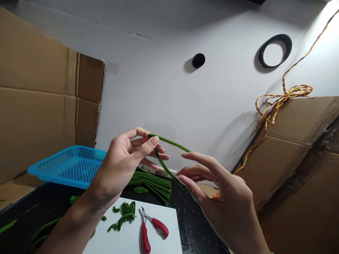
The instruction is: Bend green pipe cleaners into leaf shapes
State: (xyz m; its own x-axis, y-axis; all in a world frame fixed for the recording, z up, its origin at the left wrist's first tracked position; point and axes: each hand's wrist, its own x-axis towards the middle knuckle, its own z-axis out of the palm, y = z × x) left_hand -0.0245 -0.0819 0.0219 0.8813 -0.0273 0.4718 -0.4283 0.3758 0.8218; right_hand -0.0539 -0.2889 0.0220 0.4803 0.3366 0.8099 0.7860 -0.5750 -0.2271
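Observation:
Between my hands is a green pipe cleaner, sharply bent so that two strands run from left to right. My left hand pinches the bend between thumb and index finger. The strands reach my right hand, whose thumb and fingers close around the lower one; the upper one passes behind the index finger. Below lie red-handled nippers with their jaws apart, on a white sheet. Beside them is a small heap of curled green pipe cleaner pieces. A bundle of straight green pipe cleaners rests behind the sheet.
A blue perforated basket stands at the left on the black speckled tabletop. Cardboard walls in the left; a cardboard box with twisted yellow-brown wire stands right. A small green leaf shape lies near the bundle.

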